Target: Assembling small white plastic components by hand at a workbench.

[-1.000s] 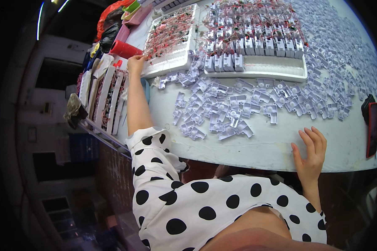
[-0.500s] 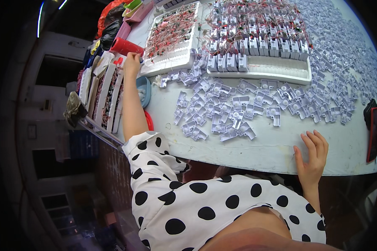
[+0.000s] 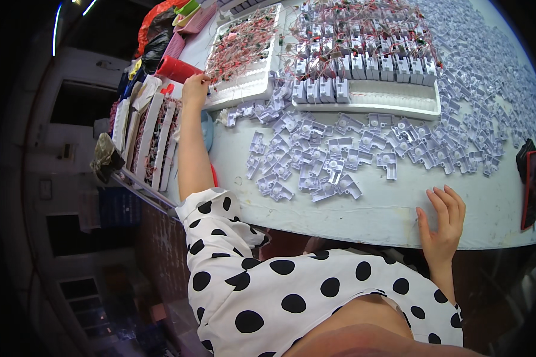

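Note:
My left hand [image 3: 195, 90] reaches far out to the left, at the left edge of a white foam tray [image 3: 244, 89] heaped with red-wired small parts. Its fingers are pinched together; a tiny dark bit shows at the fingertips, too small to name. Just beyond it lies a red cylinder [image 3: 177, 69]. Under the forearm sits a partly covered blue bowl [image 3: 207, 131]. My right hand [image 3: 443, 229] rests at the table's front edge, fingers apart and holding nothing. Loose pale plastic housings [image 3: 339, 146] lie scattered between the two hands.
A second foam tray [image 3: 393, 106] holds rows of wired housings at the back. A large heap of pale housings [image 3: 488, 65] covers the right rear. A red-and-black phone-like object [image 3: 530, 184] lies at the right edge. Upright trays [image 3: 152, 140] stand at the left.
My left hand has shifted slightly to the right, from beside the red cylinder to the foam tray's edge. My right hand has stayed in place.

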Demonstrator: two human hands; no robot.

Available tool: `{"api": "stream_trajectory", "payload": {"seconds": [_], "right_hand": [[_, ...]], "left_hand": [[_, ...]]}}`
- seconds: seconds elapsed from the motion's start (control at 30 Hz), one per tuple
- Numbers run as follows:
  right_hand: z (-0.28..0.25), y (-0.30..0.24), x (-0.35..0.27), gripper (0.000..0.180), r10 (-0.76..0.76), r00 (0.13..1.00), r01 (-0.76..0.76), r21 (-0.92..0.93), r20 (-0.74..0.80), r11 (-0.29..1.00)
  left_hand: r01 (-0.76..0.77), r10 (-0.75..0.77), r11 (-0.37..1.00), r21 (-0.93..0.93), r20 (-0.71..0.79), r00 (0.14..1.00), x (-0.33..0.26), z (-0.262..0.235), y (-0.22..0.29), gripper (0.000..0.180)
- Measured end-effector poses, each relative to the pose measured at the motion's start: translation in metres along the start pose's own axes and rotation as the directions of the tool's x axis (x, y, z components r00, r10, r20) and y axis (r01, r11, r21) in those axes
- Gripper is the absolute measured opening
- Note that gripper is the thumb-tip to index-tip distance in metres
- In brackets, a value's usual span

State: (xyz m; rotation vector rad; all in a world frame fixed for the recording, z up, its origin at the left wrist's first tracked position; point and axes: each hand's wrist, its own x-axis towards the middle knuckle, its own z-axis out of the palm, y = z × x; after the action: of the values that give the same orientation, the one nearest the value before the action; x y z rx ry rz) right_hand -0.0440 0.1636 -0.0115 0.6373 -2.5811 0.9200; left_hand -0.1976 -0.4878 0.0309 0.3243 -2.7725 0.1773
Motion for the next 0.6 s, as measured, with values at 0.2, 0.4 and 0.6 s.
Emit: {"api": "stream_trajectory", "payload": {"seconds": [0.2, 0.4, 0.6], "right_hand": [[-0.001, 0.001, -0.001, 0.04, -0.001, 1.0, 0.001, -0.003, 0.004, 1.0], [0.0, 0.0, 0.001, 0.038, -0.003, 1.0, 0.003, 0.005, -0.011, 1.0], [0.002, 0.001, 0.001, 0.037, -0.025, 1.0, 0.025, 0.005, -0.015, 1.0]], "left_hand": [[0.247, -0.253, 0.966, 0.073, 0.099, 0.962, 0.022, 0.021, -0.004, 0.021], [0.244, -0.25, 0.968, 0.061, 0.127, 0.96, 0.036, 0.025, -0.016, 0.024], [0.294, -0.282, 0.945, -0.142, 0.103, 0.954, 0.024, -0.018, -0.026, 0.027]]}}
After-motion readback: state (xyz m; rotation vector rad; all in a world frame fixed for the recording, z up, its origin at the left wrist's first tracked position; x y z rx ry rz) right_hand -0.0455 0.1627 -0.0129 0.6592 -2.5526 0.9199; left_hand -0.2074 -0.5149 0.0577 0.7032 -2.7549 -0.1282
